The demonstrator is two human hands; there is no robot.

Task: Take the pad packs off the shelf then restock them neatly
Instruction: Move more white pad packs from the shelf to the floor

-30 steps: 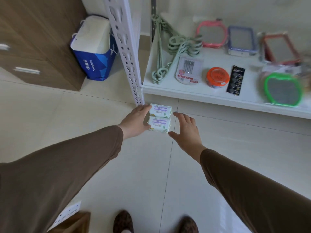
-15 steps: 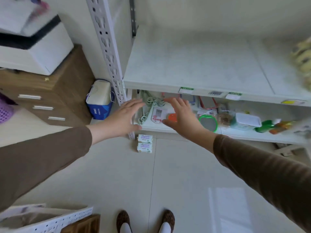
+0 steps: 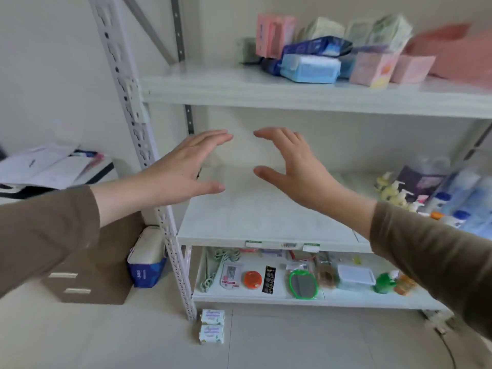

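Both grips spread, empty: left hand [image 3: 183,171], right hand [image 3: 295,169] before middle shelf [image 3: 266,222]. Two pad packs [image 3: 212,326] on floor; mixed packs [image 3: 311,67] on top shelf [image 3: 266,94].

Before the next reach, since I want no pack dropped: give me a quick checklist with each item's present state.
1. Left hand free: ok, open and holding nothing.
2. Right hand free: ok, open and holding nothing.
3. Pad packs on the top shelf in view: ok, jumbled pile.
4. Two packs on the floor clear of feet: cannot tell.
5. Middle shelf has bare space: ok.
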